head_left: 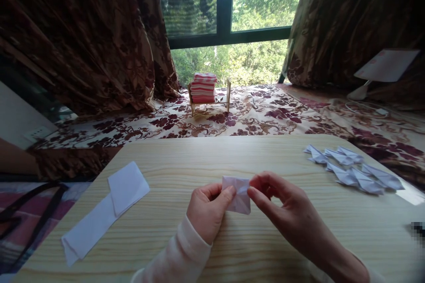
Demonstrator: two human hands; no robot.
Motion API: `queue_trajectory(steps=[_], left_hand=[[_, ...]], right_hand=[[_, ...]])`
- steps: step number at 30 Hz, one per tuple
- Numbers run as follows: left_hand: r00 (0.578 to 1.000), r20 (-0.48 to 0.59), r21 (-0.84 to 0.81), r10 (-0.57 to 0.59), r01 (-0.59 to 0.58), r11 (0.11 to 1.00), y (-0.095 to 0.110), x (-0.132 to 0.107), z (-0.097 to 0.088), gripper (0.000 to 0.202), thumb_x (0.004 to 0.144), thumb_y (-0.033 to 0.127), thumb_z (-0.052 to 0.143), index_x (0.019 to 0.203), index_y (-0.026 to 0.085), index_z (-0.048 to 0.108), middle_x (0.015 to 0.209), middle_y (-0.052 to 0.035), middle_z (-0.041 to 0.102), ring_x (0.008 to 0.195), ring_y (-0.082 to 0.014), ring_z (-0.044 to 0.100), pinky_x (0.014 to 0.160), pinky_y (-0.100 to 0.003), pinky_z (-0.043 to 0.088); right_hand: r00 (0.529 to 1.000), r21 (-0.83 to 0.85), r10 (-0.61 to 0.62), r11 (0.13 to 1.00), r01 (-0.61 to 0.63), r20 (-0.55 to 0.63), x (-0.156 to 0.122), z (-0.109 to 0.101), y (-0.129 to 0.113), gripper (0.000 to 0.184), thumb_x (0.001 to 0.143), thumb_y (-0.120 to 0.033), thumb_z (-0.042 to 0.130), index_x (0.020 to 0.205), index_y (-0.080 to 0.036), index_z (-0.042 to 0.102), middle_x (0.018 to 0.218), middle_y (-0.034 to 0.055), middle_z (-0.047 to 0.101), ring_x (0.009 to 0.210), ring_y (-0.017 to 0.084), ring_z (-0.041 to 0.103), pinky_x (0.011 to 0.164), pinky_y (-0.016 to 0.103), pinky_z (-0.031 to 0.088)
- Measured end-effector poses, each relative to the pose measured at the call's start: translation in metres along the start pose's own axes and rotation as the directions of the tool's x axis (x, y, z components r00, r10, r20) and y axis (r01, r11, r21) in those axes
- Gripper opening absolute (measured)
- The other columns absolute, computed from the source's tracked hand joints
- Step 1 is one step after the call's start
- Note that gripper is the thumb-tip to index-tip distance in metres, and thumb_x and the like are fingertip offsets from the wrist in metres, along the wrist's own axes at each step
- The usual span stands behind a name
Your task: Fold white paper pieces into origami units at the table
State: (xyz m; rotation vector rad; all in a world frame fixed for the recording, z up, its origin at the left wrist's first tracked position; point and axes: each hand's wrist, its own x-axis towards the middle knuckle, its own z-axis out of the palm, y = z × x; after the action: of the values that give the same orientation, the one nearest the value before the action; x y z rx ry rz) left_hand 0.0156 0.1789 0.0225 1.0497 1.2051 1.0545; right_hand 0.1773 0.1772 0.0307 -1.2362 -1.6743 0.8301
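Note:
Both my hands hold a small, partly folded piece of white paper (237, 193) just above the light wooden table (212, 239), near its front middle. My left hand (207, 210) pinches the paper's left side between thumb and fingers. My right hand (282, 205) pinches its upper right edge with thumb and forefinger. A cream sleeve covers my left forearm.
White paper strips (106, 208) lie on the table's left. Several folded white paper pieces (353, 170) sit in a cluster at the right. Beyond the table, a floral cloth carries a small wooden rack with a pink striped stack (203, 87), below a window with curtains.

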Motion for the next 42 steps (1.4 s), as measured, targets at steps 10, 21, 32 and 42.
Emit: queue_trajectory(steps=[10, 21, 32, 42], left_hand=[[0.997, 0.07, -0.025, -0.035, 0.037, 0.999, 0.002, -0.002, 0.001, 0.035, 0.063, 0.044, 0.07, 0.075, 0.011, 0.075, 0.066, -0.0054, 0.071, 0.062, -0.0164, 0.058, 0.061, -0.025, 0.044], [0.995, 0.072, -0.015, -0.068, 0.07, 0.997, 0.012, -0.002, 0.001, 0.032, 0.061, 0.04, 0.066, 0.068, 0.01, 0.074, 0.063, -0.0044, 0.068, 0.06, -0.0152, 0.054, 0.06, -0.025, 0.043], [0.996, 0.068, 0.109, -0.058, 0.05, 0.993, 0.009, -0.002, 0.004, 0.029, 0.061, 0.034, 0.059, 0.064, 0.009, 0.071, 0.055, -0.0035, 0.061, 0.058, -0.0164, 0.052, 0.059, -0.027, 0.041], [0.997, 0.065, 0.18, -0.044, 0.032, 0.983, 0.008, -0.004, 0.004, 0.027, 0.063, 0.033, 0.058, 0.063, 0.009, 0.069, 0.056, -0.0035, 0.059, 0.057, -0.0153, 0.05, 0.056, -0.026, 0.039]], right_hand=[[0.99, 0.096, 0.056, 0.993, -0.069, 0.132, -0.003, 0.004, 0.002, 0.024, 0.085, -0.037, 0.051, 0.073, -0.018, 0.059, 0.066, 0.0016, 0.061, 0.06, 0.014, 0.054, 0.056, 0.025, 0.044], [0.976, -0.034, -0.181, 0.982, 0.186, 0.119, -0.003, 0.003, 0.004, 0.012, 0.083, -0.018, 0.053, 0.073, -0.018, 0.059, 0.063, -0.002, 0.055, 0.056, 0.011, 0.051, 0.054, 0.022, 0.042], [0.947, -0.162, -0.297, 0.936, 0.314, 0.122, -0.005, 0.003, 0.004, 0.008, 0.084, -0.015, 0.053, 0.08, -0.019, 0.059, 0.066, -0.0012, 0.055, 0.058, 0.011, 0.051, 0.054, 0.022, 0.04], [0.86, -0.38, -0.483, 0.774, 0.507, 0.164, -0.007, 0.004, 0.002, 0.013, 0.086, -0.011, 0.05, 0.081, -0.017, 0.059, 0.068, 0.0014, 0.053, 0.062, 0.014, 0.046, 0.055, 0.025, 0.034]])
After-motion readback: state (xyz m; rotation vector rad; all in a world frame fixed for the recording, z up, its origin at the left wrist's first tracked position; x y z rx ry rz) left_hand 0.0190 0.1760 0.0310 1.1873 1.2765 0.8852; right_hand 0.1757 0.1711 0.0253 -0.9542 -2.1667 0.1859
